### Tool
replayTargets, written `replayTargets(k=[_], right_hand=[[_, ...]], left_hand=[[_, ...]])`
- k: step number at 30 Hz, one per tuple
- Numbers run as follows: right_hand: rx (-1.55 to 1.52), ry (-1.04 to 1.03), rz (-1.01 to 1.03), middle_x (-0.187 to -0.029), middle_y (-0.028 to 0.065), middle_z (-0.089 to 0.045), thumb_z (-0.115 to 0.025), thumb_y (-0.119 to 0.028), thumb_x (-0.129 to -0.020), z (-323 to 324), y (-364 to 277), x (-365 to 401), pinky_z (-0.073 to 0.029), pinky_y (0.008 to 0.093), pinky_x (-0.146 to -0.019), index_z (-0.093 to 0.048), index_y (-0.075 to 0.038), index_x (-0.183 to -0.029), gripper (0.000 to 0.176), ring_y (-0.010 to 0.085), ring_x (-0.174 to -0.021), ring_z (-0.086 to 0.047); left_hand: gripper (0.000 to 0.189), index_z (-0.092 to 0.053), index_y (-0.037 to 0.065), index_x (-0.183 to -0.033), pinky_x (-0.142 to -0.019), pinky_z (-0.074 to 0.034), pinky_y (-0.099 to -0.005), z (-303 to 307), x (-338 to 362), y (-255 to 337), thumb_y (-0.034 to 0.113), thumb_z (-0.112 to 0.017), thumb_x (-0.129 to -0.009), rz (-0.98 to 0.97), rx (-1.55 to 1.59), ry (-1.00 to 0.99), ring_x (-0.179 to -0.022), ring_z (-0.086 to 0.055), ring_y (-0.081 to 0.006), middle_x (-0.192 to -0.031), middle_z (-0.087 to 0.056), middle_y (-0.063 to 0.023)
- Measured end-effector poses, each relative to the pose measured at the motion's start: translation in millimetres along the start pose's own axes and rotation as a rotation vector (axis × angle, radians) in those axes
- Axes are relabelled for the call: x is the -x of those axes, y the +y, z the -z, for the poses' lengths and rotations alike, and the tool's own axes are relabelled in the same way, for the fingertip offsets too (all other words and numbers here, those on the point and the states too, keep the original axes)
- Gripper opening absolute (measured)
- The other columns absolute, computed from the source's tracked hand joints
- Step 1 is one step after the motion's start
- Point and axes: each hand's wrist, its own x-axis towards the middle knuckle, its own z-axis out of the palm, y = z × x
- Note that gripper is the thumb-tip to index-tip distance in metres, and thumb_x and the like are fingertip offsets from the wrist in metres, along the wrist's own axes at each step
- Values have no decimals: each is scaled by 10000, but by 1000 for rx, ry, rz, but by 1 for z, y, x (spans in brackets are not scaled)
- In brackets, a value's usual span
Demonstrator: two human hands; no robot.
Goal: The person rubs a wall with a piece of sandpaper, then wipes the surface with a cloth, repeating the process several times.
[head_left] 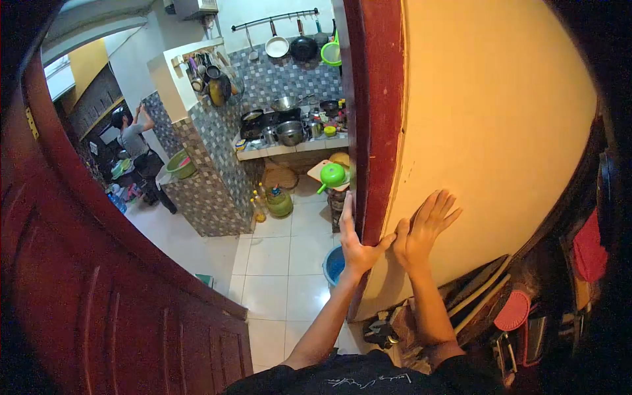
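Observation:
My left hand (359, 247) rests against the edge of the dark red door frame (387, 118), its fingers pointing up and its thumb stretched toward the right. Flat on the cream wall (494, 118), just right of the frame, lies my right hand (422, 238) with its fingers spread. The two thumbs come close together or touch at the frame's edge. Neither hand holds anything.
An open dark red door (125, 283) stands at the left. Beyond the doorway are a tiled counter (296, 149) with pots, a green gas cylinder (280, 203), a blue bucket (334, 264) and a person (138, 148). A pink fan-shaped item (512, 311) is lower right.

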Motion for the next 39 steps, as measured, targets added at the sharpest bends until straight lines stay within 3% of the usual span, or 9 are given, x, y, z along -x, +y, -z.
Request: replayTargets(k=[7, 13, 14, 19, 28, 31, 33, 36, 39], right_hand=[[38, 109, 0, -1694, 216, -131, -434, -304, -1014, 33, -7, -116, 86, 654, -1196, -205, 14, -1606, 710, 418, -1571, -34], [25, 70, 31, -1698, 199, -127, -414, -358, -1037, 8, 16, -27, 71, 663, -1201, -200, -11, -1614, 706, 416, -1570, -40], [53, 40, 44, -1697, 205, -121, -386, -352, -1049, 4, 20, -2, 62, 653, -1206, -187, -14, -1618, 691, 417, -1570, -36], [38, 28, 44, -1697, 205, -117, -419, -351, -1032, 3, 17, 2, 68, 698, -1186, -220, -15, -1610, 697, 431, -1566, -35], [75, 216, 68, -1695, 150, -201, -381, -330, -1038, 48, -5, -182, 26, 607, -1223, -264, -62, -1615, 647, 386, -1571, -108], [44, 201, 52, -1691, 173, -199, -381, -331, -1036, 41, 0, -158, 19, 600, -1227, -278, -34, -1604, 650, 395, -1569, -109], [27, 181, 53, -1689, 186, -194, -382, -333, -1034, 28, 5, -118, 20, 608, -1225, -279, -17, -1599, 655, 400, -1569, -104], [32, 119, 59, -1685, 209, -186, -395, -329, -1026, 6, 19, -35, 25, 624, -1220, -279, 13, -1589, 669, 412, -1569, -90], [70, 64, 92, -1685, 216, -178, -383, -335, -1035, 9, 27, -24, 31, 619, -1222, -257, 16, -1594, 672, 409, -1570, -84]], left_hand=[[1184, -277, -63, -1548, -1180, -334, -486, 1, 2, 0, 436, -916, -685, 44, -22, -33, -1427, -400, -430, -1561, -372, -281], [1170, -284, -81, -1535, -1178, -334, -484, -1, 1, -1, 445, -910, -698, 23, 9, -11, -1426, -398, -434, -1555, -374, -291], [1160, -276, -71, -1539, -1151, -371, -462, 0, 0, -2, 369, -924, -684, -16, -5, -1, -1383, -456, -391, -1515, -428, -273], [1158, -265, -65, -1543, -1129, -401, -440, 3, 1, 6, 308, -935, -675, -19, -22, 7, -1352, -503, -349, -1487, -465, -262], [1171, -285, -59, -1546, -1177, -333, -484, 1, 3, -1, 387, -927, -674, 50, -3, -17, -1423, -404, -422, -1571, -370, -265], [1175, -282, -58, -1548, -1178, -335, -482, 1, 0, -3, 382, -931, -672, 42, -10, -19, -1422, -404, -424, -1571, -367, -271], [1160, -258, -85, -1540, -1159, -364, -434, 2, 0, -2, 347, -927, -697, -28, -10, -11, -1389, -460, -347, -1514, -434, -267], [1158, -260, -79, -1544, -1170, -353, -434, 2, -4, 5, 346, -925, -698, -37, -21, 1, -1408, -444, -351, -1534, -417, -262], [1164, -261, -77, -1547, -1173, -350, -439, 2, -3, 5, 347, -929, -693, -32, -44, 5, -1413, -438, -359, -1546, -408, -253]])
